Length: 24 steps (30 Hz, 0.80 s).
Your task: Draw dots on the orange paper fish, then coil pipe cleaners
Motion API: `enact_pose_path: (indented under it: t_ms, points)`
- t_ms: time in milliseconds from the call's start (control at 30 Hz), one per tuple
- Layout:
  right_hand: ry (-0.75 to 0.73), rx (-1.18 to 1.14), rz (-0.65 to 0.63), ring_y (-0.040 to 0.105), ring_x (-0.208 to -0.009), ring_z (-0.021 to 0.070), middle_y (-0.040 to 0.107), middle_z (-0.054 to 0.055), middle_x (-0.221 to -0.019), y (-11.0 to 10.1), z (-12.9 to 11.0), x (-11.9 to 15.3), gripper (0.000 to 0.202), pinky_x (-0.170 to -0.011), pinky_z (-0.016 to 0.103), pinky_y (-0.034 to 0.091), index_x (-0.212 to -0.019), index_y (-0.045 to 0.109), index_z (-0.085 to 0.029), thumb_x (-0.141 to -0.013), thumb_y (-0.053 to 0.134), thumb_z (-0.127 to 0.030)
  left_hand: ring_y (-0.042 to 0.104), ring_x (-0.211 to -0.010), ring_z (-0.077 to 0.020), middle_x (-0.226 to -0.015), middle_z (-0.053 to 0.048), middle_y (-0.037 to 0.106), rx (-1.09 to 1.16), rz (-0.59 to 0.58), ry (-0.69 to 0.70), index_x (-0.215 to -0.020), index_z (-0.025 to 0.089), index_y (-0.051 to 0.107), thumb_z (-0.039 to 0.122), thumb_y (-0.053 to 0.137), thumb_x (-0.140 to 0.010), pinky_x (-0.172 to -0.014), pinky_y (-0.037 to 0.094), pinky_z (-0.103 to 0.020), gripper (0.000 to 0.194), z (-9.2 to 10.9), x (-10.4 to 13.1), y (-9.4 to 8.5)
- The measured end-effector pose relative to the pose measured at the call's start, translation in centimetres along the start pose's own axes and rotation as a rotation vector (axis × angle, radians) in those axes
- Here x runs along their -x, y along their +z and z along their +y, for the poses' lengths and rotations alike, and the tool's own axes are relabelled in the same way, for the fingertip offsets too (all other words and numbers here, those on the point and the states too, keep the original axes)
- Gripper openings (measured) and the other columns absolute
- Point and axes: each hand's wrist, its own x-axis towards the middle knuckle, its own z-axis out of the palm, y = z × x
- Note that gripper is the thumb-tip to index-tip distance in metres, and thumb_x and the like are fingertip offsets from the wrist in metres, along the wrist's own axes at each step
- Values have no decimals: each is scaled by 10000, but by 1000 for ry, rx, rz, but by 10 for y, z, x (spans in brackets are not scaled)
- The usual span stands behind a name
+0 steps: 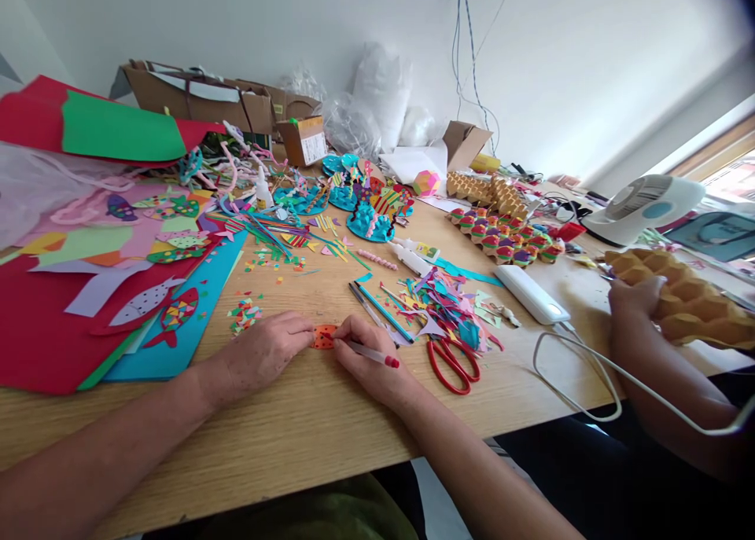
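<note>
In the head view, a small orange paper cutout with dark spots [324, 337] lies flat on the wooden table between my two hands. My left hand [271, 350] rests on the table, its closed fingertips holding the cutout's left edge. Closed round a white pen with a red end [374, 354] is my right hand [369, 363]; its fingertips touch the right side of the cutout. The pen's tip is hidden by the fingers. Red-handled scissors [453, 363] lie right of my right hand, and a blue pen [383, 310] and a black one lie just beyond it.
Coloured paper sheets [41, 312] with paper fish cover the left side. Paper scraps [454, 300], glue bottles [263, 190] and a white power strip [531, 294] with a cable lie beyond. At right, a co-worker's hand [637, 296] holds a brown egg tray [684, 296].
</note>
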Motion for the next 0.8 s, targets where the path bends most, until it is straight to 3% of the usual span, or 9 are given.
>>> enact_pose_path:
  t_ms: [800]
  points:
    - [-26,-9,-1,431,-497,90,503,-52,-559,0,0,1,81,-468,187,311,-674,505,-192,-743,496,-152,606,-842,-193,-934,-85,671,-8,9,6,-907,136,648,30,318,-866,-736,507,-312,349,2,-1,-1]
